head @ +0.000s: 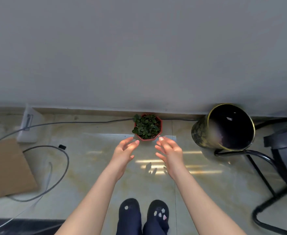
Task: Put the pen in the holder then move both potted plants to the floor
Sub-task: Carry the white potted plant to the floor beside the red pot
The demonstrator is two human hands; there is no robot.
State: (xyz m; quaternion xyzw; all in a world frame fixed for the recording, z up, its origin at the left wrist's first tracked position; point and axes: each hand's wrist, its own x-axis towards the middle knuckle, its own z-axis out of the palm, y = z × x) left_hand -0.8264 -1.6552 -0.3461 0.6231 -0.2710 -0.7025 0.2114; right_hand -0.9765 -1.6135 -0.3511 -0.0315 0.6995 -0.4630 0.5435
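Note:
A small potted plant (147,127) with green leaves in a red octagonal pot stands on the tiled floor (95,167) against the wall. My left hand (125,150) hovers just in front of the pot's left side, fingers spread, holding nothing. My right hand (169,150) is open in the same way at the pot's right front. Neither hand touches the pot. No pen, holder or second plant is in view.
A black and gold bin (224,127) sits tilted on a black metal stand at the right. Further right is a dark chair (285,150). Grey cables (61,165), a white power strip (28,126) and a cardboard sheet (5,168) lie at the left. My dark shoes (143,210) are below.

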